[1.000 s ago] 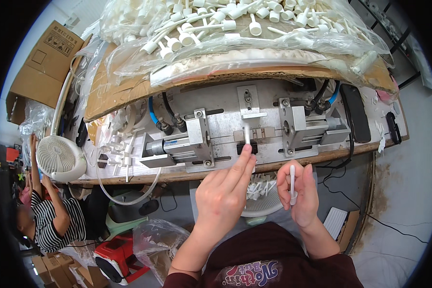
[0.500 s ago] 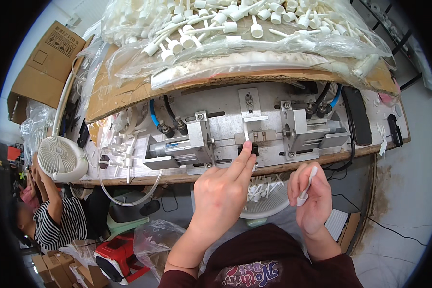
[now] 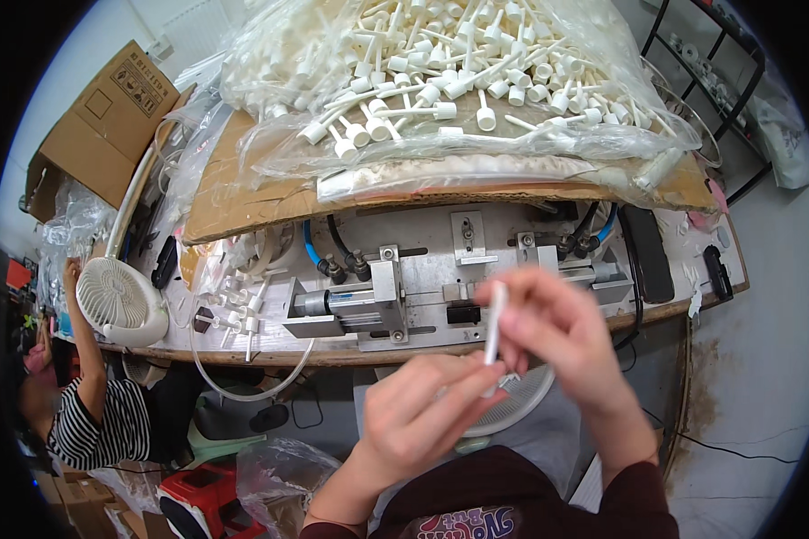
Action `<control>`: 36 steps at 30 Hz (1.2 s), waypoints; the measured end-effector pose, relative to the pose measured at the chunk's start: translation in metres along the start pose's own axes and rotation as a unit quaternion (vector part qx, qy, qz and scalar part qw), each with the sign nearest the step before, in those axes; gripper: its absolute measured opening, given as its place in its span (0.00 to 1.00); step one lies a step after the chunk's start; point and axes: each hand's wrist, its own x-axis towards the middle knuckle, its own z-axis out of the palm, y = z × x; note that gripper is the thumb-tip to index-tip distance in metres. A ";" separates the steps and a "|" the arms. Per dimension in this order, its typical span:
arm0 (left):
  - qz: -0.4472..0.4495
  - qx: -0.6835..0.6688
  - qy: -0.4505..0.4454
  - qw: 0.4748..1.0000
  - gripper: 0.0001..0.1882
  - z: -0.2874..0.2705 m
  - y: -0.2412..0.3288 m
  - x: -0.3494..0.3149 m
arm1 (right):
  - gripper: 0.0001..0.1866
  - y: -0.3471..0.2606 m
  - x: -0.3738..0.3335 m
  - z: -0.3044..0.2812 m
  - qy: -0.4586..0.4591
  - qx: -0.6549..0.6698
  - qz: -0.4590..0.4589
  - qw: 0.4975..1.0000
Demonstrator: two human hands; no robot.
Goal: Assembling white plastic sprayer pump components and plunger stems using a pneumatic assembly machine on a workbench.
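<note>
A slim white plastic rod point(image 3: 493, 334) stands nearly upright between my hands, in front of the metal fixture. My left hand point(image 3: 413, 415) is closed, its fingertips pinching the rod's lower end. My right hand point(image 3: 562, 337), smeared by motion, curls thumb and fingers about the rod's upper part. Whether a cap sits on the rod is hidden by the fingers. Just beyond is the fixture, with a left clamp cylinder point(image 3: 351, 305) and a right clamp cylinder point(image 3: 593, 280), partly behind my right hand. At its back centre stands a metal bracket point(image 3: 468, 241).
Capped white plastic rods point(image 3: 440, 76) lie heaped on a plastic-lined cardboard sheet point(image 3: 243, 211). Below the bench edge sits a white basket point(image 3: 512, 413). A white fan point(image 3: 121, 301) stands left, a black phone point(image 3: 645, 256) right. Another person point(image 3: 103, 418) works at far left.
My left hand has drawn back from the fixture toward me. My right hand has risen and moved left, bringing the white rod between both hands. The view has shifted slightly.
</note>
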 end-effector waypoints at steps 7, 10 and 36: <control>-0.092 0.089 -0.021 0.992 0.17 0.013 -0.020 -0.015 | 0.21 -0.069 0.149 -0.050 0.091 -0.597 -0.405 0.686; -0.060 0.155 -0.050 0.985 0.16 0.024 -0.029 -0.016 | 0.32 -0.078 0.193 -0.032 -0.019 -0.695 -0.294 0.656; -0.069 0.192 -0.105 0.973 0.15 0.025 -0.038 -0.008 | 0.14 -0.098 0.208 -0.055 0.227 -0.434 -0.292 0.821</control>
